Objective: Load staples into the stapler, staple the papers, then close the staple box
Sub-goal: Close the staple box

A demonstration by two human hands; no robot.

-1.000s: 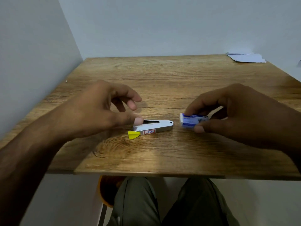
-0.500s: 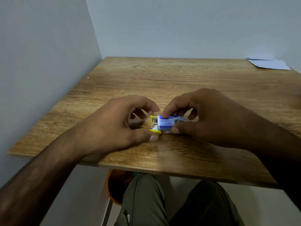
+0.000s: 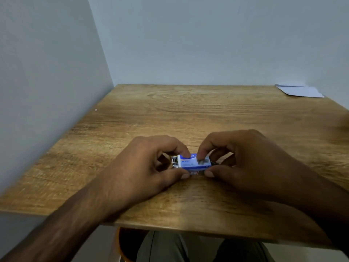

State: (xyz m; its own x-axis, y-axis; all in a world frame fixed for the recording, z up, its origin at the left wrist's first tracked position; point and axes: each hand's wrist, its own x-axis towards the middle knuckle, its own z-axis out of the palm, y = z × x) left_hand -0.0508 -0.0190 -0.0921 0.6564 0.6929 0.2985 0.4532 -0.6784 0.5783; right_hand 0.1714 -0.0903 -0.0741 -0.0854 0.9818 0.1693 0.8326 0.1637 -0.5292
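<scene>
Most of the stapler [image 3: 174,162] is hidden. Only a shiny metal end peeks out on the left, and a bit of red label shows under the box. The picture is a little blurry, so I cannot tell if the staple box [image 3: 194,163] is open or closed. The far right of the table [image 3: 188,110] looks smudged and dark.

The table sits in a corner, with a wall along its left edge and another along its back edge. Most of the wood is bare, so there is lots of room. The papers [image 3: 300,91] lie at the back right corner, well apart from the hands.

Near the middle of the front edge, both hands meet. The left hand [image 3: 149,165] and right hand [image 3: 243,159] each pinch the small blue and white staple box between thumb and fingers, right over the stapler.
</scene>
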